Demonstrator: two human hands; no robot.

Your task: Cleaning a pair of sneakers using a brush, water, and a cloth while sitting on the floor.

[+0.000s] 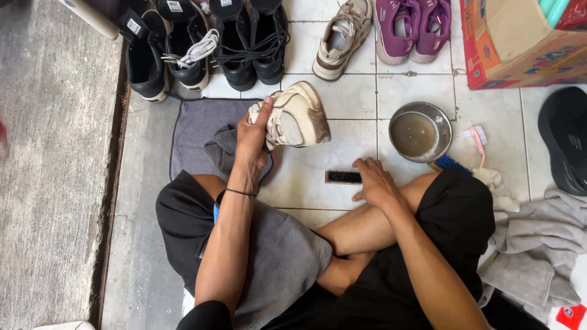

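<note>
Lap: grey cloth (281, 256) over crossed legs.
Room: bare tiles (306, 177) between knees and bowl (420, 131).
Left hand (254, 143): raised, fingers gripping shoe (296, 116).
Right hand (374, 182): low, fingers closing on brush (342, 177).

Black shorts (455, 232), bare arms, thin black band (239, 193) on left wrist

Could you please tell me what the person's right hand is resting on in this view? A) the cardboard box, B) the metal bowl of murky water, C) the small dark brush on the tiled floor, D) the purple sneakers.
C: the right hand lies on the small dark brush on the tiled floor, while the left hand holds the beige sneaker.
</note>
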